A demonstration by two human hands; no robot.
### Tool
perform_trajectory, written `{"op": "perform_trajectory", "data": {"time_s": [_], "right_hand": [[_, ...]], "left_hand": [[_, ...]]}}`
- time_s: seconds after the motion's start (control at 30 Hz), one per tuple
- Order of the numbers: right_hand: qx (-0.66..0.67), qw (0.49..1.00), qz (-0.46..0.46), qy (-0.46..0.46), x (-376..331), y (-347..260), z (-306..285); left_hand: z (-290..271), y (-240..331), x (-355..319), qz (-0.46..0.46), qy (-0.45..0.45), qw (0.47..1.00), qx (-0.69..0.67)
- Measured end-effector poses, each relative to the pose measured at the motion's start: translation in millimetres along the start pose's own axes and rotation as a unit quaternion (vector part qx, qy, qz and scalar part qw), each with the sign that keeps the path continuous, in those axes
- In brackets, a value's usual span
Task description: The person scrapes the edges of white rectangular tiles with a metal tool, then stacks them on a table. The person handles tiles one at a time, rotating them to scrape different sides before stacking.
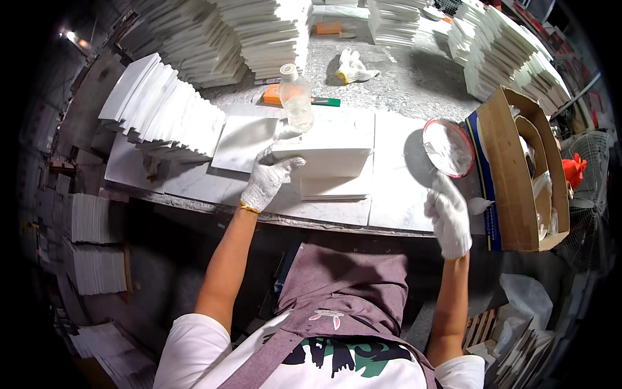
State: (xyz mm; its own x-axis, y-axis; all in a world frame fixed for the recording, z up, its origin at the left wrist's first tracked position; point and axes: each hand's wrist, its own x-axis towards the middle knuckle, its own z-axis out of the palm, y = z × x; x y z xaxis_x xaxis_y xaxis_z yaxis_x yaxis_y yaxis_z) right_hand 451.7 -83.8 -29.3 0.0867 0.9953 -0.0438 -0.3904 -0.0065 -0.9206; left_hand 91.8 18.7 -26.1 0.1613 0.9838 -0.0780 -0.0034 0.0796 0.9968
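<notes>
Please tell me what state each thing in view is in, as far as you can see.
Left gloved hand: thumb against white tile
Right gloved hand: blurred, near red-rimmed bowl
Red-rimmed bowl: holding something white
Clear bottle: upright
Cardboard box: open, holding items
Loose white glove: unworn
Fan: spinning or still, unclear

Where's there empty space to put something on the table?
The table looks bare between the tiles and the red-rimmed bowl, and farther back, between the loose glove and the right-hand stack. It's crowded around the bottle and the left-hand stack.
</notes>
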Motion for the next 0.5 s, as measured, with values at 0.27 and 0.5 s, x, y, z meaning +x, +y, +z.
{"op": "perform_trajectory", "data": {"time_s": [0.27,0.5], "right_hand": [[0.109,0.984,0.064,0.124,-69.5,46.2,-14.5],[-0.026,0.988,0.072,0.135,-53.5,46.8,-18.9]], "left_hand": [[31.3,17.3,33.7,-0.004,-0.014,1.0,0.02],[65.3,0.4,67.9,-0.036,-0.187,0.915,0.356]]}}
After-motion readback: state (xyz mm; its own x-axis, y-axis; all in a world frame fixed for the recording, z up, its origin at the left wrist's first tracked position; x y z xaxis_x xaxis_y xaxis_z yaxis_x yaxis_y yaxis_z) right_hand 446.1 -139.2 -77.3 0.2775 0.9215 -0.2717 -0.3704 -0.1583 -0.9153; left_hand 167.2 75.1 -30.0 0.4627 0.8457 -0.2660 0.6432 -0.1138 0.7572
